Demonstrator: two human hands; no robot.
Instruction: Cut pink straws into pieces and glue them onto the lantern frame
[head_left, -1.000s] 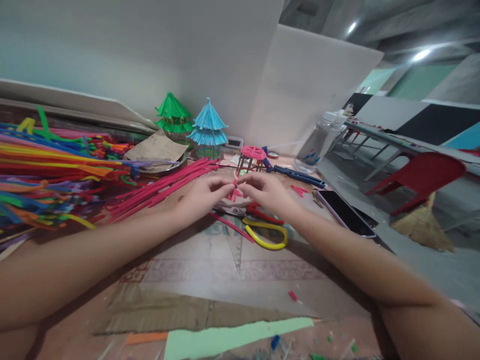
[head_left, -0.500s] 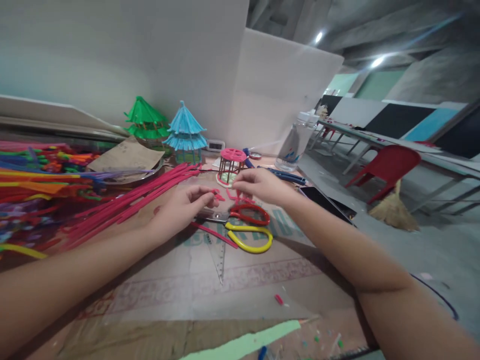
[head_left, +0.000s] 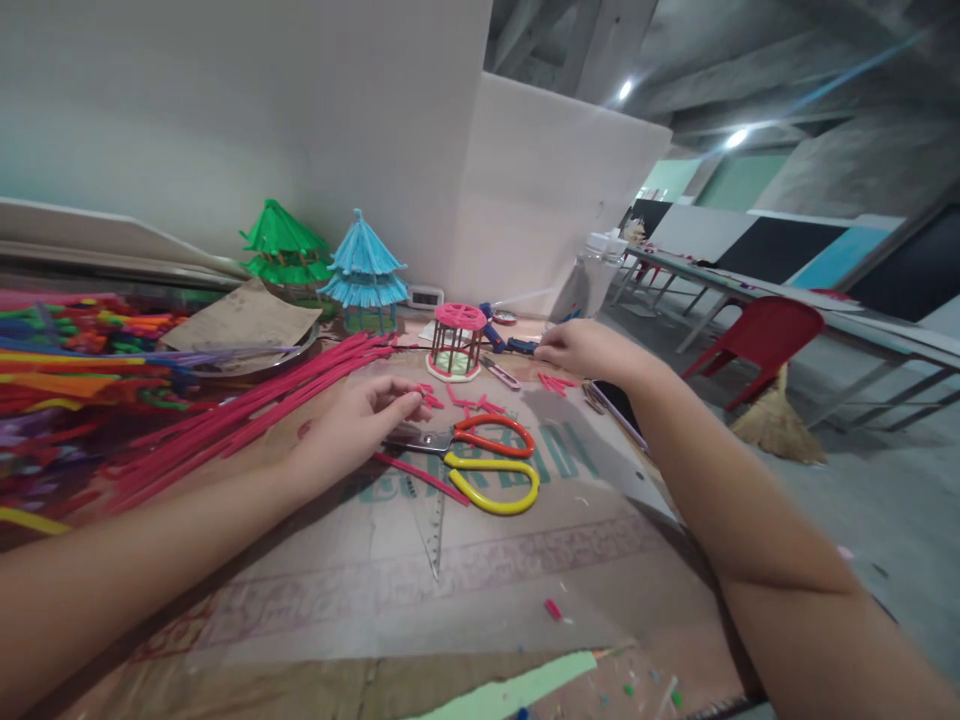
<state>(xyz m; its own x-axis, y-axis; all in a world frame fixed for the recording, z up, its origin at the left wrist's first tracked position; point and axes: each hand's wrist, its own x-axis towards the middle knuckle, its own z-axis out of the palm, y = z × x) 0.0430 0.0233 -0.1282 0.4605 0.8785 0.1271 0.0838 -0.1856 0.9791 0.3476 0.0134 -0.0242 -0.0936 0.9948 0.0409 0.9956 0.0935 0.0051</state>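
My left hand (head_left: 367, 415) is closed in a pinch at short pink pipe cleaner pieces (head_left: 427, 396), left of the scissors. My right hand (head_left: 589, 350) reaches across to the back right, its fingers curled on dark blue-handled pliers (head_left: 520, 346); most of the tool is hidden under it. Between my hands lie scissors (head_left: 480, 450) with one red and one yellow handle. More cut pink pieces (head_left: 477, 406) lie behind them. A small round pavilion frame (head_left: 459, 340) with a pink top and brown posts stands upright farther back. Pink pipe cleaners (head_left: 262, 400) lie bundled beside my left arm.
A green pavilion (head_left: 283, 245) and a blue one (head_left: 364, 275) stand at the back. Colourful pipe cleaners (head_left: 82, 370) pile up at left. A clear set square (head_left: 429, 525) lies near the scissors. At right are a phone (head_left: 619, 410) and a clear bottle (head_left: 585, 290).
My right hand has moved right, from the cut pieces before the pavilion frame to the pliers. Pink pieces and a slim pink-handled tool are uncovered. My left hand stays almost still.
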